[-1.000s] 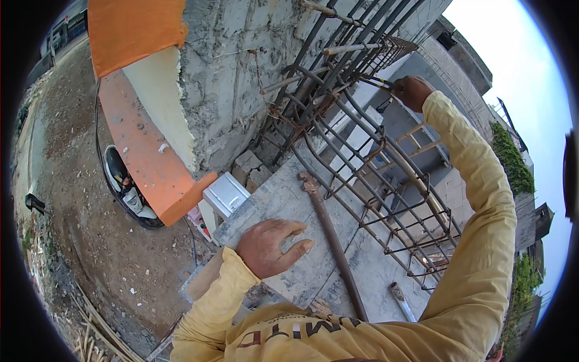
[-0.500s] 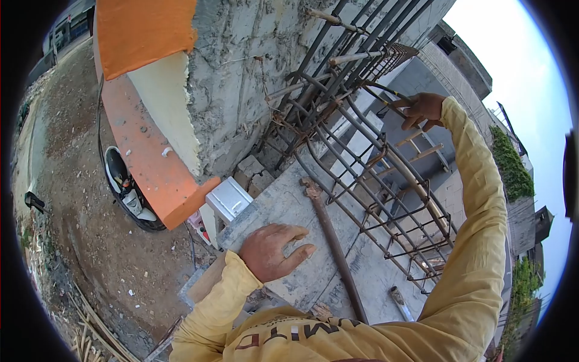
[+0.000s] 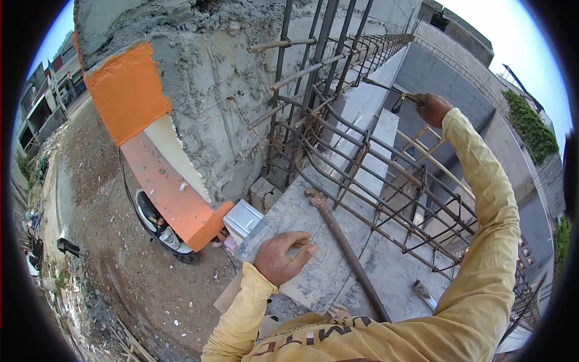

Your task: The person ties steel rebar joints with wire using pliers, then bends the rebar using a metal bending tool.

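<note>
My right hand (image 3: 434,110) is raised at the upper right, its fingers closed round a thin dark rod-like tool (image 3: 386,85). A small yellow bit and a dark loop show on the tool close to the fingers. Its tip points left toward upright rebar (image 3: 310,66); I cannot tell its exact kind. Below it lies a rebar cage (image 3: 386,181) of long bars and tied stirrups. My left hand (image 3: 284,258) is low over the grey concrete ledge (image 3: 301,223), thumb and forefinger apart, nothing between them. Near it rests a rusty metal bar (image 3: 350,256) with a broader end.
A rough concrete column (image 3: 211,108) with an orange-painted block (image 3: 129,90) rises at left. A silver metal box (image 3: 243,218) stands at the ledge's edge. Dirt ground (image 3: 139,283) lies well below on the left. A small tool (image 3: 425,294) lies near my right sleeve.
My view has shifted, showing more of the cage and street. My right hand has turned and drawn the tool slightly away from the rebar; my left hand keeps its pose over the ledge.
</note>
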